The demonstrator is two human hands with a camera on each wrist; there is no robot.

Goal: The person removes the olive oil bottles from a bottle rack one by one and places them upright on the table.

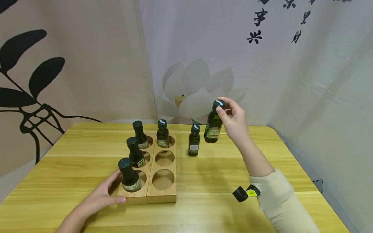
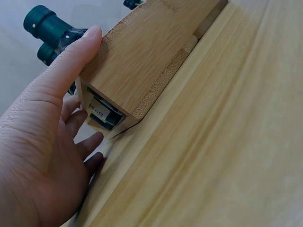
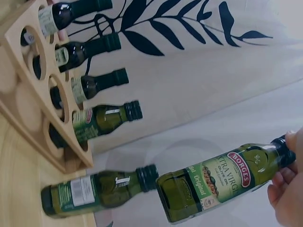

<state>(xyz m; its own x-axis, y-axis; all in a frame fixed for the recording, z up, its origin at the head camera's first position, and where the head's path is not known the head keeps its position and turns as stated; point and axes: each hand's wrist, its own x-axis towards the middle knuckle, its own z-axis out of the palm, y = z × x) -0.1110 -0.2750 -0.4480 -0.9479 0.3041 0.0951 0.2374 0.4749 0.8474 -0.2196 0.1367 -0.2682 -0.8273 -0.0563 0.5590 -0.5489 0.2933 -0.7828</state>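
Observation:
My right hand (image 1: 233,121) pinches a green olive oil bottle (image 1: 214,127) by its dark cap and holds it upright above the table; its "Borges" label shows in the right wrist view. Just left of it, another small olive oil bottle (image 1: 194,142) stands on the table. My left hand (image 1: 102,194) holds the near left corner of a wooden bottle rack (image 1: 161,198), thumb on the front face, fingers along the left side. Three dark bottles (image 1: 134,152) fill the rack's left row. One olive oil bottle (image 1: 163,134) sits in the right row's back hole, with two bare holes before it.
The rack stands on a light wooden table (image 1: 209,207). Behind the table hangs a pale curtain (image 1: 116,64) printed with leaves, a lotus and characters. A black device with a yellow tag (image 1: 251,193) is strapped at my right sleeve's cuff.

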